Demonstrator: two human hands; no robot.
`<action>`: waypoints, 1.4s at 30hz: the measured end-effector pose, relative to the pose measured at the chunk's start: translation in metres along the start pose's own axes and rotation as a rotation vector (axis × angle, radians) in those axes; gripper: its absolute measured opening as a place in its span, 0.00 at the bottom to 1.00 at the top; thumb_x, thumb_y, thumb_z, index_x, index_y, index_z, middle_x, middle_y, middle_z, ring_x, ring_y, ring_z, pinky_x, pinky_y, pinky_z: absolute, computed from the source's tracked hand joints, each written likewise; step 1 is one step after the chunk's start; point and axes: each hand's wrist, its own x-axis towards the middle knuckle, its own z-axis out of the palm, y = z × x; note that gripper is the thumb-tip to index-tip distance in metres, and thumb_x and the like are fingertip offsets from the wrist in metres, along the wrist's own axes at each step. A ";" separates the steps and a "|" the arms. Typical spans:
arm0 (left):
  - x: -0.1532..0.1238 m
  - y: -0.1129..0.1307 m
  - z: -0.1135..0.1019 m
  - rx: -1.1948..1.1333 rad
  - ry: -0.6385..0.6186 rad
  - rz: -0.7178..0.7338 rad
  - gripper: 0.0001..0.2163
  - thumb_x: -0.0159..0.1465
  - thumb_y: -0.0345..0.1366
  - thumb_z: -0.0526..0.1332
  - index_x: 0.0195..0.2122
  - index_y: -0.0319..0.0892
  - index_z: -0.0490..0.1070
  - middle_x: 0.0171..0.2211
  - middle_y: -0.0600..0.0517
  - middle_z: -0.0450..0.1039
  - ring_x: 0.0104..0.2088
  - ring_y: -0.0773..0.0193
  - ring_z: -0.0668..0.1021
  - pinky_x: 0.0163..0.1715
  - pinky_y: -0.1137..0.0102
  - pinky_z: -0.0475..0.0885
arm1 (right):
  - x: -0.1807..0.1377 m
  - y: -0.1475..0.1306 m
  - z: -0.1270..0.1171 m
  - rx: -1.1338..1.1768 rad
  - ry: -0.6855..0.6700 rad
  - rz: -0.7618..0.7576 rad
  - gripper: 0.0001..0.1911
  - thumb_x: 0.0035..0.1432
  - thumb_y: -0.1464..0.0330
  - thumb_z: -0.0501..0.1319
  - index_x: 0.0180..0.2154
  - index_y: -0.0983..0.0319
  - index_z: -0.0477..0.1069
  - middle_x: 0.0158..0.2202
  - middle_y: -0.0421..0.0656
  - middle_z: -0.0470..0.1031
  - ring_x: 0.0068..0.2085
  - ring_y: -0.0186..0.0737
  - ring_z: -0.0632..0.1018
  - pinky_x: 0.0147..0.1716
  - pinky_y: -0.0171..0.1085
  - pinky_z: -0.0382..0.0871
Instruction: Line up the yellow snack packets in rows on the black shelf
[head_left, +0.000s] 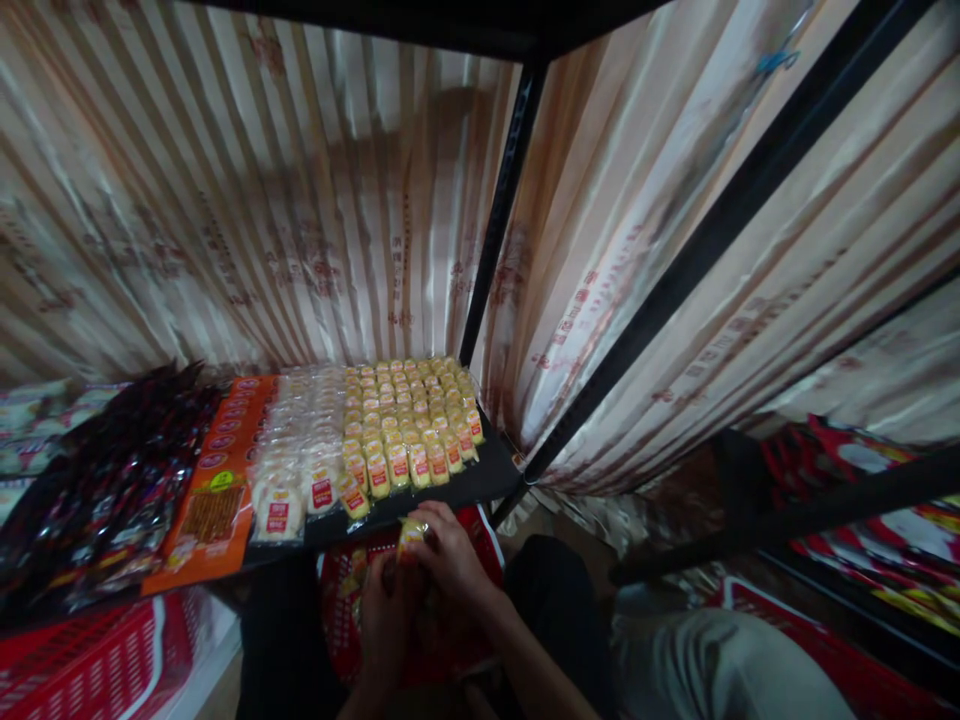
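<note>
My right hand [448, 562] is closed round a small yellow snack packet [411, 536], held just below the front edge of a black shelf [480, 478]. My left hand [387, 606] sits right beside it, fingers curled toward the same packet over a red basket [489, 538]. On the shelf lie rows of several yellow packets [409, 420] and, to their left, pale white packets [300, 460].
Orange snack bags [225, 470] and dark glossy bags [105, 480] fill the shelf's left part. A black upright post [499, 215] stands at the shelf's back corner, striped curtain behind. Another red basket [97, 650] sits low left; more red packaging [885, 520] lies on the right shelf.
</note>
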 end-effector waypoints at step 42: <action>0.084 0.027 -0.038 0.445 0.406 0.461 0.15 0.60 0.39 0.51 0.45 0.38 0.66 0.39 0.44 0.67 0.39 0.58 0.72 0.43 0.59 0.69 | 0.053 -0.001 0.067 -0.150 0.350 -0.166 0.08 0.58 0.72 0.52 0.40 0.60 0.67 0.38 0.45 0.68 0.43 0.41 0.70 0.45 0.40 0.66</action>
